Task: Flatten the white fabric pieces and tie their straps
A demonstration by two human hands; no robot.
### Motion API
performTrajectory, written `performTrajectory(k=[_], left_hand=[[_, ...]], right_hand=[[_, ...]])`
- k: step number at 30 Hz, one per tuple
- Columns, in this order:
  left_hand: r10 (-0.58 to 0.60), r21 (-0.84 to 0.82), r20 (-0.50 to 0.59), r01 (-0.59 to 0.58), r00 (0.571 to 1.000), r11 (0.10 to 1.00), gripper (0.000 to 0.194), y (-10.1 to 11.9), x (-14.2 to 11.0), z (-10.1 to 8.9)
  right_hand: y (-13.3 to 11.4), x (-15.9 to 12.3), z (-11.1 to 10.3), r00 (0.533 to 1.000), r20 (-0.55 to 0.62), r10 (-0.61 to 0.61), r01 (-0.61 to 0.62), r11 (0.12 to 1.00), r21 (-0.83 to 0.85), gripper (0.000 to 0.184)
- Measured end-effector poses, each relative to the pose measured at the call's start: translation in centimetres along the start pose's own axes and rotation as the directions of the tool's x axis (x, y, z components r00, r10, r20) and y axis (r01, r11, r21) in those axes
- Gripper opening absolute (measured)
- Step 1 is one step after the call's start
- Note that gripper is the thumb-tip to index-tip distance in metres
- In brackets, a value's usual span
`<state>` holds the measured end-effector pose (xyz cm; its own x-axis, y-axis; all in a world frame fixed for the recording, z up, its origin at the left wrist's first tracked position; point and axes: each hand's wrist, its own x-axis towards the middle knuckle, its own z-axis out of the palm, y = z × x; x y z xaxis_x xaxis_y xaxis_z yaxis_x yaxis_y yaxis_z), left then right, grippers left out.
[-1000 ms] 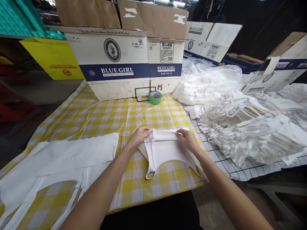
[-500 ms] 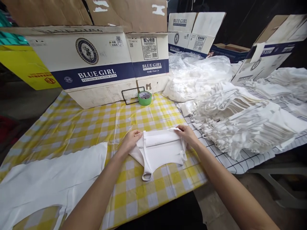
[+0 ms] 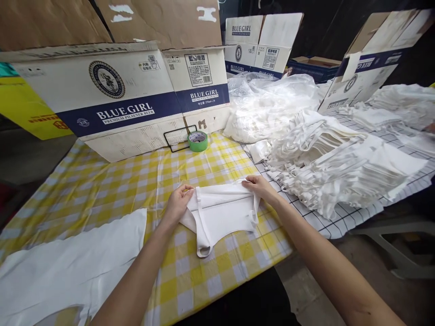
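A folded white camisole [image 3: 226,213] lies on the yellow checked tablecloth [image 3: 210,280], its straps toward me. My left hand [image 3: 179,201] pinches its far left corner between thumb and fingers. At the far right corner, my right hand [image 3: 261,188] grips the folded edge the same way. The far edge is stretched between both hands, and one strap loop hangs over the near left side. Another white garment [image 3: 74,258] is spread flat to the left, partly hidden behind my left forearm.
Large beer cartons [image 3: 136,99] stand at the back. In front of them are a green tape roll [image 3: 197,141] and a black wire frame [image 3: 175,138]. A clear plastic bag [image 3: 272,108] and a heap of folded white garments [image 3: 343,167] are on the right.
My view has turned to the right. The camisole's top fold has been pulled out straighter, and the right strap now lies folded inward. Both hands keep hold of the corners.
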<state>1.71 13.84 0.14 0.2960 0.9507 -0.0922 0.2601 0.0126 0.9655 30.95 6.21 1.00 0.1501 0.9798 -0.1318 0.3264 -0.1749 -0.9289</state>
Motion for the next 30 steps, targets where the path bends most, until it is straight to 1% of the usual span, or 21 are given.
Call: performTrajectory(k=[2, 4, 5, 7, 9, 13, 15, 16, 17, 19, 21, 22, 24, 26, 28, 30], left_hand=[[0.091, 0.101, -0.109, -0.08, 0.99, 0.992, 0.024, 0.3, 0.1, 0.2], [0.176, 0.163, -0.195, -0.145, 0.965, 0.976, 0.023, 0.8, 0.0, 0.5], [0.201, 0.179, -0.222, -0.163, 0.954, 0.97, 0.023, 1.0, -0.2, 0.6], [0.219, 0.185, -0.241, -0.177, 0.946, 0.967, 0.024, 1.5, -0.4, 0.8], [0.223, 0.183, -0.22, -0.184, 0.95, 0.966, 0.025, 1.9, -0.4, 0.8], [0.234, 0.184, -0.18, -0.201, 0.955, 0.962, 0.027, 2.3, -0.1, 0.6], [0.254, 0.211, -0.16, -0.218, 0.954, 0.953, 0.022, 2.3, 0.2, 0.4], [0.278, 0.241, -0.133, -0.241, 0.951, 0.94, 0.018, 2.3, 0.3, 0.3], [0.309, 0.287, -0.09, -0.272, 0.947, 0.919, 0.017, 2.3, 0.4, 0.1], [0.359, 0.408, 0.033, -0.341, 0.933, 0.847, 0.021, 2.4, 0.4, -0.1], [0.371, 0.521, 0.147, -0.391, 0.917, 0.759, 0.025, 2.6, 0.2, -0.4], [0.366, 0.566, 0.183, -0.402, 0.912, 0.719, 0.028, 2.7, 0.0, -0.4], [0.374, 0.632, 0.213, -0.419, 0.903, 0.652, 0.033, 2.9, -0.3, -0.5], [0.395, 0.686, 0.219, -0.429, 0.892, 0.587, 0.038, 3.1, -0.6, -0.5], [0.41, 0.742, 0.209, -0.417, 0.888, 0.525, 0.04, 3.2, -0.9, -0.5], [0.409, 0.789, 0.187, -0.385, 0.893, 0.478, 0.043, 3.3, -1.2, -0.5]], right_hand=[[0.0, 0.3, 0.1, 1.0, -0.007, 0.025, -0.025, 0.999, 0.022, 0.029], [-0.1, 0.5, 0.2, 0.999, -0.008, 0.044, -0.044, 0.998, 0.05, 0.029], [-0.1, 0.5, 0.1, 0.999, -0.003, 0.05, -0.05, 0.997, 0.066, 0.029], [-0.2, 0.4, -0.1, 0.998, 0.018, 0.055, -0.057, 0.994, 0.099, 0.031], [-0.4, 0.2, -0.4, 0.998, 0.045, 0.039, -0.044, 0.993, 0.112, 0.033], [-0.4, -0.1, -1.0, 0.997, 0.066, -0.026, 0.021, 0.998, 0.063, 0.032], [-0.3, -0.1, -1.0, 0.998, 0.058, -0.026, 0.023, 0.998, 0.058, 0.03], [-0.2, -0.1, -1.0, 0.998, 0.051, -0.021, 0.017, 0.998, 0.064, 0.029], [-0.2, 0.0, -0.9, 0.999, 0.042, -0.017, 0.014, 0.998, 0.069, 0.028], [0.0, 0.2, -0.9, 1.0, 0.021, -0.011, 0.01, 0.997, 0.079, 0.027], [0.2, 0.3, -0.8, 1.0, 0.001, -0.012, 0.012, 0.996, 0.086, 0.026], [0.3, 0.3, -0.8, 1.0, -0.007, -0.016, 0.016, 0.996, 0.087, 0.026], [0.4, 0.3, -0.9, 0.999, -0.019, -0.028, 0.029, 0.996, 0.079, 0.026], [0.6, 0.1, -1.1, 0.998, -0.03, -0.05, 0.052, 0.997, 0.059, 0.025], [0.8, 0.0, -1.1, 0.995, -0.042, -0.085, 0.086, 0.996, 0.024, 0.022], [1.1, -0.2, -1.1, 0.99, -0.063, -0.126, 0.125, 0.992, -0.025, 0.018]])
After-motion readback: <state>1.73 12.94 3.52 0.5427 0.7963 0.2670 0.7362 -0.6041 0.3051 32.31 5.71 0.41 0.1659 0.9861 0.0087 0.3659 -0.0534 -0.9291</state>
